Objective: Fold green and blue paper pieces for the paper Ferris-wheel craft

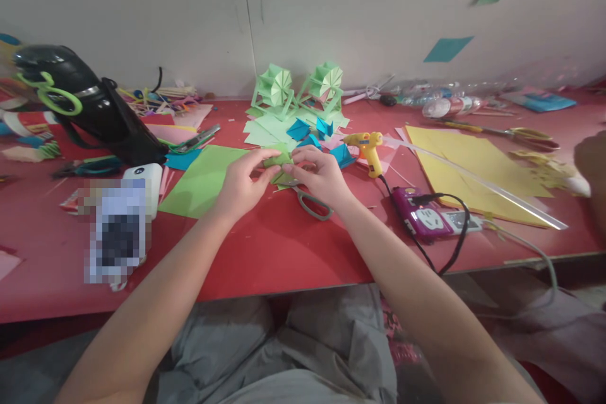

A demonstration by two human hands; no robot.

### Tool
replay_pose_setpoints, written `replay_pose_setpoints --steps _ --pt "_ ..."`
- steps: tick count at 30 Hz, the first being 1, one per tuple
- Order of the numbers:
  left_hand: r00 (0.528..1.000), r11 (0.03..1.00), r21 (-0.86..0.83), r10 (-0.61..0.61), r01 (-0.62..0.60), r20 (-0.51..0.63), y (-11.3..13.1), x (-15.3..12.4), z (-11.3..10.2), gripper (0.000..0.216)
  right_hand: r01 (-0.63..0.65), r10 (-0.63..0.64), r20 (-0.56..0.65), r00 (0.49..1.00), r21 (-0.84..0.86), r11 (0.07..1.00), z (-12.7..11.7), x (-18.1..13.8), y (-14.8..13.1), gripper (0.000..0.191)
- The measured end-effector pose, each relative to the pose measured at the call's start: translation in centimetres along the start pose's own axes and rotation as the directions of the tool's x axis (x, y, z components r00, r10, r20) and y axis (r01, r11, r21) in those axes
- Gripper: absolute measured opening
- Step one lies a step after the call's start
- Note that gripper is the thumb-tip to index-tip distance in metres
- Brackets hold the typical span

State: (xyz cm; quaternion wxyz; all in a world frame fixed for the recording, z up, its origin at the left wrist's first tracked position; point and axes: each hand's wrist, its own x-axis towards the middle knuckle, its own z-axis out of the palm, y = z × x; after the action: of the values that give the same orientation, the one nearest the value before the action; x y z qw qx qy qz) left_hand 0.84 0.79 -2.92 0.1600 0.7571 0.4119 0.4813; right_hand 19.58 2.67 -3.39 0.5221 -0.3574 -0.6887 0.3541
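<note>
Between my two hands is a small piece of green paper [279,167], rolled or folded, though its exact shape is partly hidden by my fingers. My left hand [249,180] pinches its left side, and my right hand [317,173] has thumb and fingers closed on its right side. Just under my right hand lie scissors [315,207] with grey handles, their blades mostly covered. Behind my hands stand two folded green paper models [276,88] on pale green sheets [265,131]. Folded blue paper pieces [299,130] rest in front of them.
A yellow glue gun [372,150] stands right of my hands, its cord near a purple power strip [421,214]. Yellow sheets [473,170] carry a clear ruler [502,189]. Left are a green sheet [199,180], a phone [120,221] and a black bottle [101,110].
</note>
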Motion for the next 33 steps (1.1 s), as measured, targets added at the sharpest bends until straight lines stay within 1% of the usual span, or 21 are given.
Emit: replay_pose_setpoints --steps 3,6,13,18,21,25,27,33 --pt "0.999 0.999 0.024 0.049 -0.048 -0.004 0.1 0.1 -0.1 0.019 0.027 -0.027 -0.019 0.999 -0.006 1.000 0.0 0.0 0.1 0.027" --pt "0.995 0.994 0.037 0.098 -0.098 0.003 0.4 0.2 -0.3 0.015 0.045 -0.046 -0.039 0.998 -0.021 0.999 0.0 0.0 -0.1 0.027" --pt "0.986 0.983 0.084 0.166 -0.165 0.002 0.8 0.4 -0.5 0.011 0.111 -0.114 -0.030 0.993 -0.084 0.990 0.1 -0.2 -0.4 0.026" --pt "0.985 0.977 0.121 0.174 -0.173 0.008 0.6 0.4 -0.5 0.010 0.145 -0.147 -0.015 0.989 -0.115 0.983 0.1 -0.3 -0.6 0.022" --pt "0.983 0.973 0.142 0.181 -0.181 0.015 0.6 0.4 -0.6 0.011 0.183 -0.184 0.004 0.983 -0.131 0.974 0.0 -0.3 -0.8 0.023" --pt "0.970 0.958 0.153 0.242 -0.242 0.018 1.0 0.3 -0.8 0.013 0.239 -0.242 -0.009 0.970 -0.121 0.964 -0.1 -0.3 -0.8 0.026" --pt "0.964 0.954 0.143 0.262 -0.265 0.037 1.1 0.3 -0.9 0.013 0.247 -0.250 -0.012 0.968 -0.118 0.962 -0.1 -0.2 -0.9 0.025" --pt "0.963 0.955 0.123 0.263 -0.269 0.062 0.9 0.3 -1.0 0.012 0.247 -0.249 -0.007 0.968 -0.098 0.964 0.0 -0.4 -1.0 0.021"
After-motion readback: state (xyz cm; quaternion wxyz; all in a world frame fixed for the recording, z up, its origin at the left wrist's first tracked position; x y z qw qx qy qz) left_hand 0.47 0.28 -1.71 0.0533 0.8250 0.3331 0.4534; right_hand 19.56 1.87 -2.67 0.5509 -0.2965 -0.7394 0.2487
